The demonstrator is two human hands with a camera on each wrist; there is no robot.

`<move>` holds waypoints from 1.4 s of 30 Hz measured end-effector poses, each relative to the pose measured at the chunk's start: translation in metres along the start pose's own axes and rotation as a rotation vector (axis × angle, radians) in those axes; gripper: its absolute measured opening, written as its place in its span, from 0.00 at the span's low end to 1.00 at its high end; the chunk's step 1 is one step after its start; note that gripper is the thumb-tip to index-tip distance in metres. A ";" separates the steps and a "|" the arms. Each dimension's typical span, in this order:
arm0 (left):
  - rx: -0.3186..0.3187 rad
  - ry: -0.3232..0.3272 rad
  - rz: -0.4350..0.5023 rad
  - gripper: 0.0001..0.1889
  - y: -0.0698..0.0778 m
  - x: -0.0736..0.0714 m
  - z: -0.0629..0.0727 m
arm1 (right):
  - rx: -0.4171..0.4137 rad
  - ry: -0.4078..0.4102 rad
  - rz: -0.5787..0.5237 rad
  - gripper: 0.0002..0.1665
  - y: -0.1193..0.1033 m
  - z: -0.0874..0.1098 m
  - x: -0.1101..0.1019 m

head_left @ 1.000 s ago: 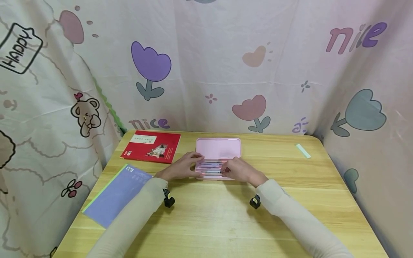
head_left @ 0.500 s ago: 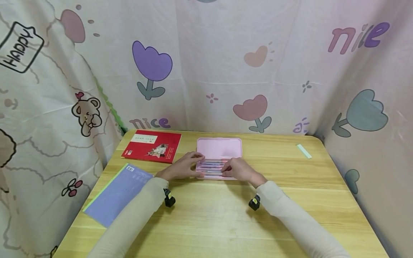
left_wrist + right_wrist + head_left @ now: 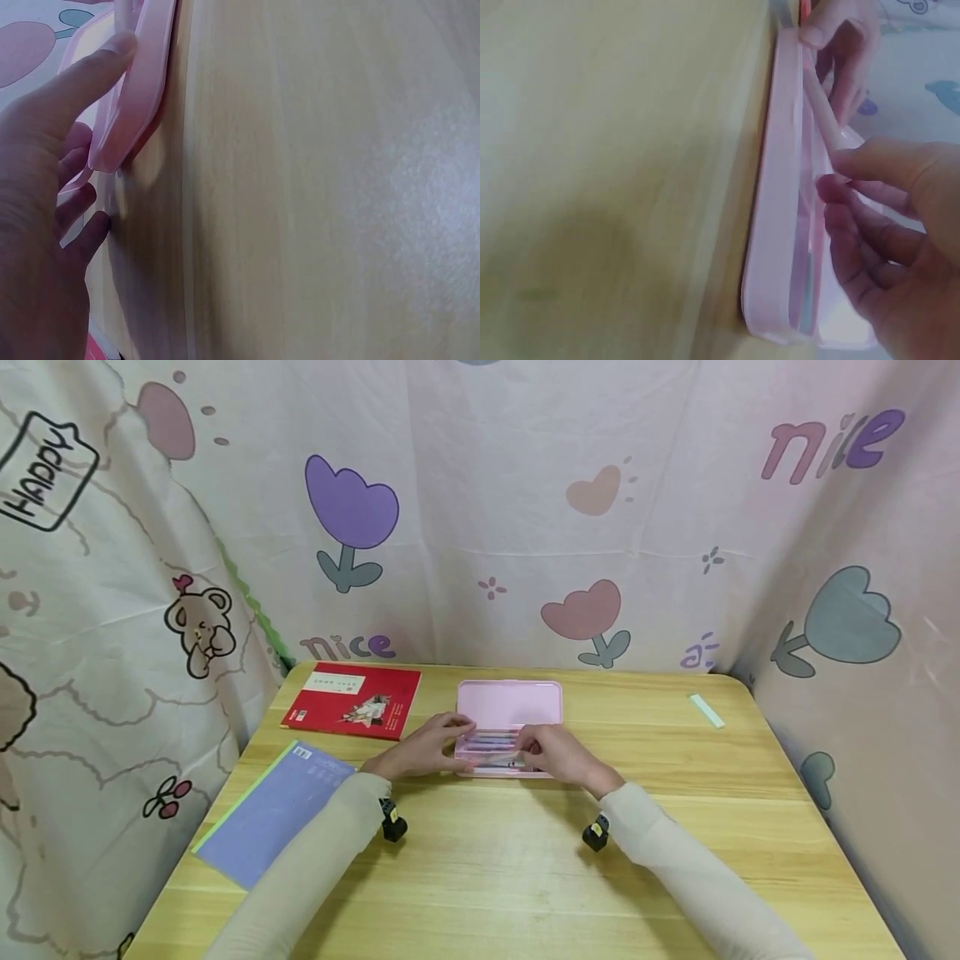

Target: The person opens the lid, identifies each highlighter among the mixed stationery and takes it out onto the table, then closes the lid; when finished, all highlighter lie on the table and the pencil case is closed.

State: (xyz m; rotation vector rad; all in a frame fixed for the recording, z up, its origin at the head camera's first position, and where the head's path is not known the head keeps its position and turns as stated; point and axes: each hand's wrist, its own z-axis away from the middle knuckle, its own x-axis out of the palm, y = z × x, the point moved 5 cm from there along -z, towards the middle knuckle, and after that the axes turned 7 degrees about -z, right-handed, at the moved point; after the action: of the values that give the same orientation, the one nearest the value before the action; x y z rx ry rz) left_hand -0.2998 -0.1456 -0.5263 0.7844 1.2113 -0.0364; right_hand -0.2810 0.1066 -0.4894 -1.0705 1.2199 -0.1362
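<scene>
A pink pencil case (image 3: 510, 702) lies on the table with its lid folded back and several pens (image 3: 491, 739) inside. My left hand (image 3: 429, 745) holds the case's left end, thumb at the near rim and fingers around the far side. Over the right part of the case, my right hand (image 3: 558, 753) pinches a pale pen (image 3: 823, 109) between thumb and fingertips. The right wrist view shows this pen tilted, its near end raised above the tray and its far end low by my left thumb. In the left wrist view, that thumb (image 3: 112, 52) touches the case's edge.
On the left of the wooden table (image 3: 495, 877) lie a red book (image 3: 360, 697) and a blue-purple notebook (image 3: 270, 810) with a green spine, partly under my left sleeve. A pale green strip (image 3: 707, 711) lies at the back right. Printed curtains (image 3: 480, 510) close off the back and sides.
My right hand has lifted one end of the pale pen from the tray; it lay level among the others before. My left hand has stayed on the case's left end.
</scene>
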 end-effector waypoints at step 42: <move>0.023 0.002 -0.023 0.50 0.000 -0.001 0.002 | 0.256 0.218 -0.059 0.06 0.153 0.108 -0.111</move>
State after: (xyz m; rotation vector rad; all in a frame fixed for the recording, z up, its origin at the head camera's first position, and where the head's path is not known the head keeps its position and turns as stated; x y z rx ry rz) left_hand -0.2984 -0.1474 -0.5257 0.7903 1.2240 -0.0683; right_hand -0.3051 0.3190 -0.5286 -0.8832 1.3251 -0.4522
